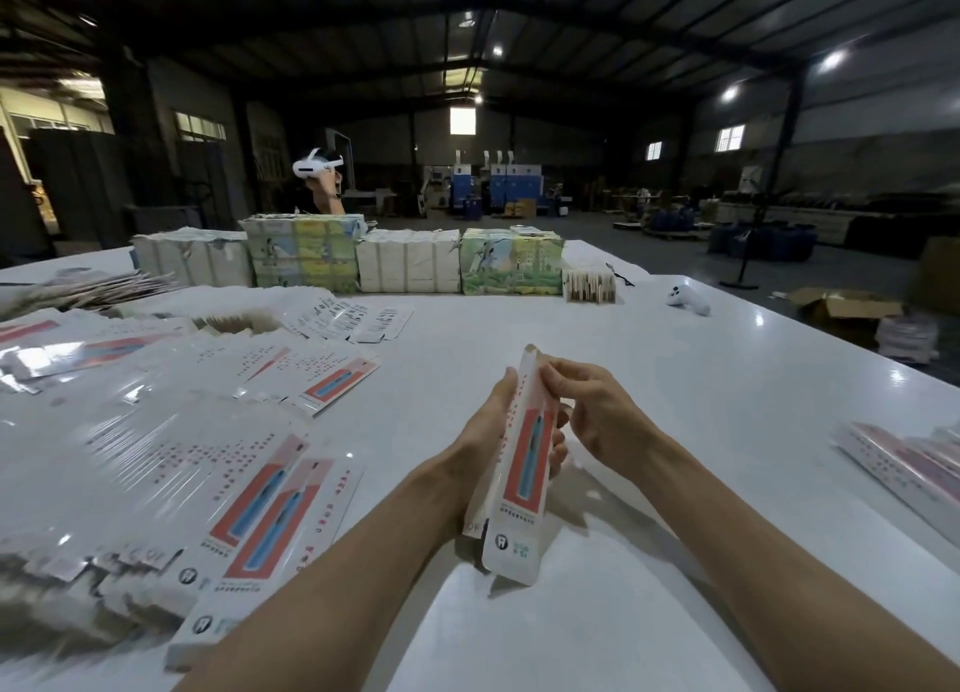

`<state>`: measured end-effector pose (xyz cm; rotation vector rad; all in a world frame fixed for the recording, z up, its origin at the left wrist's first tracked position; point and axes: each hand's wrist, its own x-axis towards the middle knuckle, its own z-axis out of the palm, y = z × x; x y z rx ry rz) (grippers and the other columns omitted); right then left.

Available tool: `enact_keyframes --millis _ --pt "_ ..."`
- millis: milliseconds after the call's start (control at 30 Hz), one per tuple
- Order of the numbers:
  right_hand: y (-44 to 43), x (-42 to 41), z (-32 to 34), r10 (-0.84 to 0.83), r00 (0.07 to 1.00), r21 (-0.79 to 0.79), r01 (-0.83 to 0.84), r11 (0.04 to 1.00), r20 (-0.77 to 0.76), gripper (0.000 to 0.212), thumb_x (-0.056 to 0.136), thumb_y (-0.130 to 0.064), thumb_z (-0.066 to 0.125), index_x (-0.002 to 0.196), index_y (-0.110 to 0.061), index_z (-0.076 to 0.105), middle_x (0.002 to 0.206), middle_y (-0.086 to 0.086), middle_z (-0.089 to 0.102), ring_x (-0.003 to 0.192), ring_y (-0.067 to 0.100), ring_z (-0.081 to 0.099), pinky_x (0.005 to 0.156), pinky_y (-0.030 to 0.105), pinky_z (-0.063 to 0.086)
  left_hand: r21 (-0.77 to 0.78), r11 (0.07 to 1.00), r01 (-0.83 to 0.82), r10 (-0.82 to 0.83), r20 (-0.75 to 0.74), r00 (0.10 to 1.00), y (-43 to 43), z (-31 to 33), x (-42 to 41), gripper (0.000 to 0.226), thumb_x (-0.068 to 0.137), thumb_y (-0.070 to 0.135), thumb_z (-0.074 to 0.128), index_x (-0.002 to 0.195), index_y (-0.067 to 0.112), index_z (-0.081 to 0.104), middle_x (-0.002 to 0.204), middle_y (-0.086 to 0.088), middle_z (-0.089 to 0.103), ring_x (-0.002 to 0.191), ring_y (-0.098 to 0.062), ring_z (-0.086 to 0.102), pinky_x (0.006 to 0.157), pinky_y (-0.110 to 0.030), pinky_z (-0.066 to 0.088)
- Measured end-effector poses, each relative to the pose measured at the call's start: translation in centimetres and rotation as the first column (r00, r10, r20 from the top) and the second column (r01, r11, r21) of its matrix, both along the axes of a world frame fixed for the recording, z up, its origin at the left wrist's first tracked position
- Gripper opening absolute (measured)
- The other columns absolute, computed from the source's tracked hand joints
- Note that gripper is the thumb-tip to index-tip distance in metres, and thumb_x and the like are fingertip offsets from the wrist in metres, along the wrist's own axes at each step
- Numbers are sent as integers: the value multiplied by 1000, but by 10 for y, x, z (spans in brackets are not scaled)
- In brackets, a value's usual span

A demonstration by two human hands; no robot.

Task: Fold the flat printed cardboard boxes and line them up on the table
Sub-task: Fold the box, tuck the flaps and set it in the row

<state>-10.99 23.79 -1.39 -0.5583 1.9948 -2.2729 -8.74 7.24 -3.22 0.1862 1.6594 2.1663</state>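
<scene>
Box (524, 457) was up off the table (701, 405), held near upright btwn both hands at mid-frame. Its red-and-blue printed face was toward the camera, top end pointing away, tooth-logo end hanging low just above the tabletop. Left hand (491, 424) gripped it from the left: thumb along the left edge, fingers wrapped round the back and showing again at the right edge. Right hand (592, 405) pinched the upper right edge w/ thumb and fingertips. Both hands were thus clamped on the one box, neither free.

Step in hand, as I judge it: opening the flat sleeve into a tube. It looked partly sprung, w/ a second panel showing at lower left, but the end flaps weren't tucked. Next move prob. calls for squeezing the long edges to square it up, then tucking the flaps w/o creasing the thin glossy card, then setting it down in line.

Outward: flat boxes (208, 431) lay fanned in a big glossy spread at the left, overlapping, near the left forearm. Right-side boxes (904, 463) lay at the table's right edge, well apart from the hands; prob. the finished line, tho too cropped to say. On the far side stood wrapped bundles (405, 260) in a row, w/ a white controller (688, 299) off to their right.
</scene>
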Motion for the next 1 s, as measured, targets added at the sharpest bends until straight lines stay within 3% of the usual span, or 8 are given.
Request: enact_keyframes --millis 67,200,300,433,567,700,833,1000 --pt "-3 0 -1 24 999 -73 -22 997 22 46 100 -29 64 126 8 63 98 16 57 87 35 52 72 28 46 11 1000 -15 14 26 1000 4 3 1 76 99 77 35 114 7 63 88 -13 67 71 -23 67 65 -36 60" --pt "-11 -2 -3 -12 998 -139 21 990 65 53 92 -21 75 139 -14 54 126 14 69 115 30 69 94 36 57 129 985 -112 96 125 987 0 5 -2 63 103 69 39 92 10 59 74 -10 56 56 -17 58 54 -26 55" --pt "-16 0 -11 -15 999 21 14 1000 37 57 94 -26 77 142 -22 45 109 15 75 100 25 75 90 36 59 179 976 -122 97 141 985 -8 6 -2 58 107 62 38 87 11 57 66 -9 59 48 -17 60 49 -25 56" --pt "-18 2 -15 29 1000 35 -30 999 6 53 91 -34 80 136 -29 53 95 27 71 87 31 72 89 44 63 30 988 -154 155 -31 987 -16 -4 -6 39 112 48 35 99 22 61 70 10 75 62 -9 74 57 -22 60" --pt "-15 2 -11 -14 1000 70 16 997 -26 51 93 -38 76 138 -38 53 102 19 76 94 36 78 73 43 65 32 977 -209 211 -87 974 -4 1 -4 52 108 56 38 108 12 66 80 -10 78 67 -26 78 60 -34 64" --pt "-10 1 -9 -57 990 78 67 995 -128 57 93 -39 74 145 -37 49 113 10 78 104 35 75 89 50 63 -23 930 -366 354 -202 913 4 -5 -8 46 106 59 44 139 26 47 106 -21 74 85 -39 78 81 -57 64" --pt "-9 2 -4 -70 982 59 82 995 -176 58 94 -33 71 146 -33 48 120 3 77 110 32 74 92 45 63 -124 890 -438 304 -554 775 -1 -2 -5 44 107 57 35 150 56 29 126 4 64 91 -20 78 69 -36 66" --pt "-4 4 3 -77 984 13 81 997 -162 54 92 -31 70 143 -32 52 124 4 76 111 30 74 95 48 61 -134 900 -416 223 -677 702 0 4 7 50 107 57 28 155 63 18 129 32 51 100 -5 69 78 -38 64"
